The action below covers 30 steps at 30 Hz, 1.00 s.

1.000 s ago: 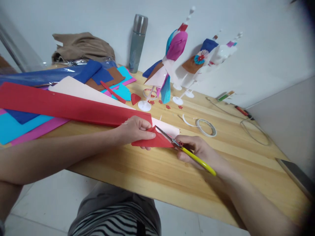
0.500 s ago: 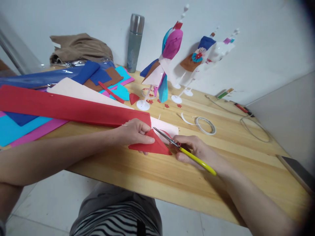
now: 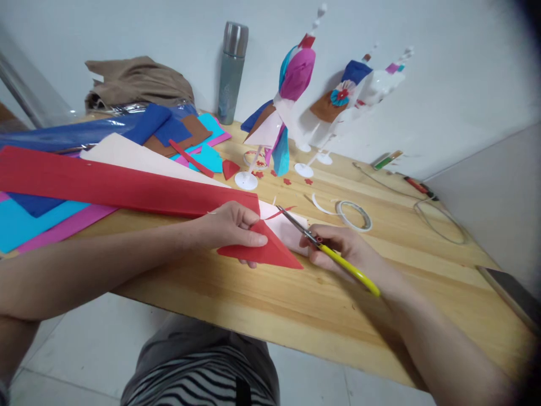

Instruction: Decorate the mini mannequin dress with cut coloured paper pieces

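Observation:
My left hand (image 3: 235, 226) pinches a folded, pointed piece of red paper (image 3: 276, 251) between thumb and fingers, its tip toward the right. A thin red sliver (image 3: 281, 212) lies beyond it, over a pale pink sheet (image 3: 287, 228); whether it is still joined to the piece I cannot tell. My right hand (image 3: 344, 245) grips scissors (image 3: 349, 270) with yellow handles, their blades pointing up and left, apart from the red piece. Behind my left hand stretches a long folded strip of red paper (image 3: 127, 183).
Coloured sheets (image 3: 54, 220) pile up on the left. At the back stand a thermos (image 3: 231, 79) and several paper-dressed figures on white stands, the nearest a pink-and-blue one (image 3: 298, 76). A tape roll (image 3: 354, 216), a cable (image 3: 439, 231) and a dark flat device (image 3: 509, 296) lie to the right.
My right hand has drawn the scissors back to the right, off the red piece. The thin red sliver now lies farther from the piece's edge.

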{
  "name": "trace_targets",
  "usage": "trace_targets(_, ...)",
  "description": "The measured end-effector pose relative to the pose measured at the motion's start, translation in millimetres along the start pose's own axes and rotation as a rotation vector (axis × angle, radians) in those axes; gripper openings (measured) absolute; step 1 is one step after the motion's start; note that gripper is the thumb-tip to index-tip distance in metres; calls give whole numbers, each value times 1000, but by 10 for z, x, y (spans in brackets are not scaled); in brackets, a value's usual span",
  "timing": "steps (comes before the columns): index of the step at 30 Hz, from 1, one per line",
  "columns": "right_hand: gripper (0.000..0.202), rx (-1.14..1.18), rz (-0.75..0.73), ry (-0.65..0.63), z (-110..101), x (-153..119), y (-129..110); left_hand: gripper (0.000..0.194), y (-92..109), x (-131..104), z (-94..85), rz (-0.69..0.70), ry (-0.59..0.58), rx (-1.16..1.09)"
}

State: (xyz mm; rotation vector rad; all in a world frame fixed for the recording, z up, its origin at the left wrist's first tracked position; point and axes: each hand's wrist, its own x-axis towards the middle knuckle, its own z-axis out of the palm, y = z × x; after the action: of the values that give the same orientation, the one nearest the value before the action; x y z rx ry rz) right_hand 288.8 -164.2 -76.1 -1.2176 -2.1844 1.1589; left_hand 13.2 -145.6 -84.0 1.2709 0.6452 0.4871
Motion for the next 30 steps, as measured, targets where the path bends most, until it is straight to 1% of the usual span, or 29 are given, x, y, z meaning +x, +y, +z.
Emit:
trace_targets(2,40,-111,5,-19,-70,-21,9,24,53,-25,-3,81,41,-88)
trace_targets(5,27,-307,-28,-104,-106,-50,-40,28,115,-44,-15,205,152,-175)
trace_targets(6,26,-363,-44,-136,-92,-60,-78,29,124,-43,-21,231,181,-187)
trace_targets(7,32,-416,-55,-163,-68,-71,-123,30,128,-40,-28,248,204,-191)
trace_targets(10,56,-556,-63,-199,16,-116,-261,29,113,-25,-44,254,215,-183)
trace_targets(11,57,-592,-71,-198,36,-134,-292,28,105,-23,-45,241,208,-173)
trace_targets(12,53,-618,-88,-187,49,-153,-309,27,96,-24,-43,223,194,-156)
trace_targets(13,43,-626,-115,-156,54,-170,-313,25,89,-28,-39,203,173,-134)
trace_targets(14,31,-613,-140,-101,56,-181,-306,24,83,-35,-31,182,149,-107)
trace_targets(15,23,-577,-157,-11,56,-185,-292,22,78,-43,-20,161,123,-74)
trace_targets(16,21,-517,-165,110,58,-178,-278,21,76,-53,-7,140,93,-38)
trace_targets(18,18,-325,-170,353,79,-130,-270,19,76,-74,27,100,32,34)
trace_targets(19,15,-206,-171,412,101,-88,-283,19,79,-84,45,83,1,66)
trace_targets(20,19,-84,-166,410,132,-37,-307,19,83,-92,62,69,-33,95)
trace_targets(21,30,39,-158,352,171,19,-341,19,88,-99,76,61,-66,121)
trace_targets(22,38,150,-129,255,214,76,-379,19,92,-105,88,63,-96,142)
trace_targets(23,41,242,-86,150,259,129,-416,20,94,-109,95,69,-123,161)
trace_targets(24,38,313,-39,70,300,173,-448,20,93,-111,97,78,-140,179)
trace_targets(25,34,366,12,17,332,205,-471,19,90,-112,95,88,-144,196)
trace_targets(27,35,411,88,-19,352,229,-482,19,75,-107,82,89,-121,240)
trace_targets(28,37,408,107,-13,334,223,-467,20,65,-102,73,81,-101,265)
trace_targets(30,37,338,94,45,229,194,-402,24,42,-89,56,59,-64,307)
